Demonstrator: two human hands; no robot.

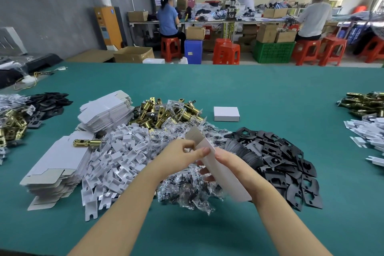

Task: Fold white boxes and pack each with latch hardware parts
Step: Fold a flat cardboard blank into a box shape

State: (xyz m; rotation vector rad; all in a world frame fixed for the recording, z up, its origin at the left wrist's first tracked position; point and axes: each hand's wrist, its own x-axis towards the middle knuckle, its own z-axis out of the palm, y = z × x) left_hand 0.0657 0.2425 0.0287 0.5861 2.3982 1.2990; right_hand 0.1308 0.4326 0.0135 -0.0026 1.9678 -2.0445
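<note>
Done so far: one folded white box (226, 113) sits closed on the green counter (270, 89), far behind the piles.
Still to do: lots. Two stacks of flat boxes (106, 110) wait on the left, so I think the job is only just starting.
Box in hand: a flat white box blank (224, 174) is held up over the middle piles, near the person. It is not a box shape yet.
Left hand (182, 155): fingers curled, pinching the far end of the blank.
Right hand (230, 164): fingers wrapped round the blank from the right side, holding it tight.
Parts waiting: gold latches (164, 113) far in the middle, white plastic pieces (118, 158) on the left, little clear bags (187, 189) under the hands, black plates (280, 162) on the right.
</note>
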